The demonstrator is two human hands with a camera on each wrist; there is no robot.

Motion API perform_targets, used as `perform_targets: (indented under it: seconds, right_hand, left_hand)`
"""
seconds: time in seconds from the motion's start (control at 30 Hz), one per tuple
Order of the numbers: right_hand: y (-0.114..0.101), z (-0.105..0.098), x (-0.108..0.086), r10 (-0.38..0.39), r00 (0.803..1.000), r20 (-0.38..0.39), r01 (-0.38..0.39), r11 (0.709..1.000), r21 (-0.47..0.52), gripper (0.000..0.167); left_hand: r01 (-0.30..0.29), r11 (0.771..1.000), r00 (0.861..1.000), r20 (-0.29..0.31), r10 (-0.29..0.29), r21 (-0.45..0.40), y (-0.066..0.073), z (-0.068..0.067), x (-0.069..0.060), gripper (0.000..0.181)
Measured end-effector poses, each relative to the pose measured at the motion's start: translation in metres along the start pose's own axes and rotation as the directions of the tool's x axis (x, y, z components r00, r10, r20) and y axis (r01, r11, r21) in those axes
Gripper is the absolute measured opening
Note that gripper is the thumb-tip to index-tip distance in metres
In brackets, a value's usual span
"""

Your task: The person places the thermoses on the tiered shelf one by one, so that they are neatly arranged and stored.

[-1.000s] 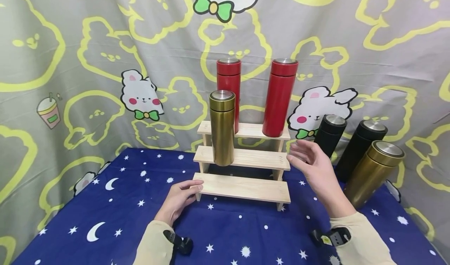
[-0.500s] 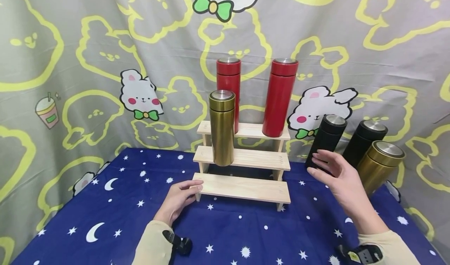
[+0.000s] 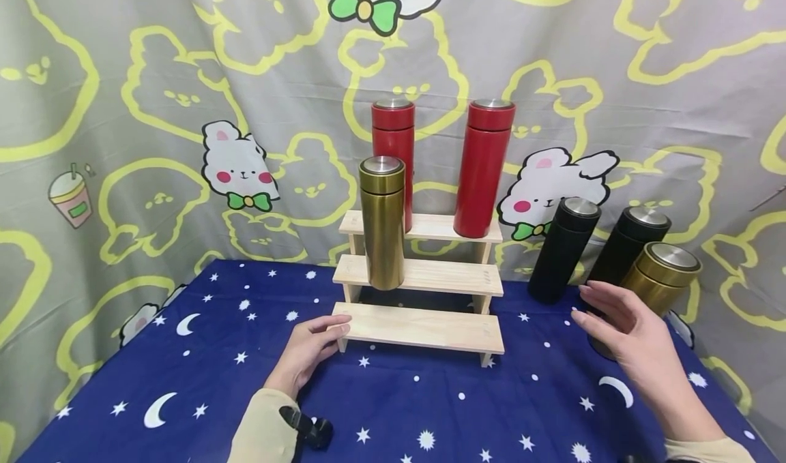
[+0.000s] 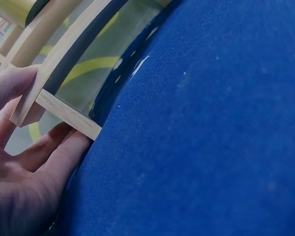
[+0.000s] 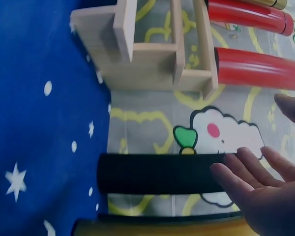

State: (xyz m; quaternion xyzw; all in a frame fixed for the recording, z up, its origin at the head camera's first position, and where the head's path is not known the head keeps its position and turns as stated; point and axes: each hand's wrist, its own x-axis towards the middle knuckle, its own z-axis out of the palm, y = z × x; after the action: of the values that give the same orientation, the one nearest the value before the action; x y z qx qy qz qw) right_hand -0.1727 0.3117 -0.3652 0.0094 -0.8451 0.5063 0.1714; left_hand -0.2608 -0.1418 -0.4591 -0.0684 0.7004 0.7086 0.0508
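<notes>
A three-tier wooden stand (image 3: 424, 328) is on the table. My left hand (image 3: 309, 354) holds the left end of its bottom tier, thumb and fingers around board and leg in the left wrist view. My right hand (image 3: 641, 354) is open, fingers spread, in front of the right-hand gold thermos (image 3: 657, 282); it holds nothing. Two black thermoses (image 3: 565, 251) stand nearby, one partly hidden. Two red thermoses (image 3: 485, 170) occupy the top tier. Another gold thermos (image 3: 383, 238) stands at the left of the middle tier, overlapping the left red one.
A blue cloth (image 3: 233, 395) with white stars and moons covers the table. Behind it hangs a grey curtain (image 3: 295, 95) with yellow cartoon outlines. The bottom tier is bare, as is the right part of the middle one.
My right hand has moved right and downward, from beside the stand past the nearer black thermos to the gold thermos. My left hand stays at the stand. The head view has shifted slightly.
</notes>
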Motion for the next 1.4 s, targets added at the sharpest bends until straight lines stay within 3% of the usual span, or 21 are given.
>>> perform_targets:
  seconds: [0.3, 0.5, 0.7, 0.9, 1.1, 1.23, 1.4]
  right_hand:
    - [0.014, -0.018, -0.011, -0.007, 0.995, -0.096, 0.005, 1.000, -0.020, 0.049]
    - [0.024, -0.030, -0.024, 0.034, 0.982, -0.186, -0.038, 0.999, -0.020, 0.048]
    - [0.031, -0.036, -0.031, 0.144, 0.940, -0.309, -0.153, 0.988, -0.005, 0.047]
    - [0.043, -0.047, -0.029, 0.169, 0.910, -0.379, -0.195, 0.980, -0.032, 0.047]
    - [0.055, -0.051, -0.023, 0.273, 0.879, -0.391, -0.331, 0.939, -0.089, 0.073]
    - [0.059, -0.053, -0.013, 0.304, 0.884, -0.356, -0.339, 0.940, -0.040, 0.086]
    - [0.067, -0.052, -0.004, 0.286, 0.918, -0.276, -0.293, 0.956, 0.018, 0.092]
  left_hand:
    - [-0.014, 1.000, 1.000, -0.002, 0.014, 0.010, 0.001, 0.000, 0.000, 0.034]
    - [-0.009, 1.000, 1.000, 0.006, 0.009, 0.030, -0.002, -0.001, 0.000, 0.033]
    - [-0.012, 1.000, 1.000, 0.009, 0.012, 0.022, -0.001, -0.001, 0.000, 0.033]
    - [-0.010, 1.000, 1.000, 0.014, 0.010, 0.020, -0.001, -0.002, 0.002, 0.033]
    - [-0.010, 1.000, 1.000, 0.017, 0.009, 0.024, 0.000, -0.002, 0.001, 0.034]
    - [-0.015, 1.000, 1.000, 0.017, 0.014, 0.024, -0.001, -0.002, 0.001, 0.033]
    - [-0.014, 1.000, 1.000, 0.017, 0.013, 0.020, -0.003, -0.003, 0.002, 0.032]
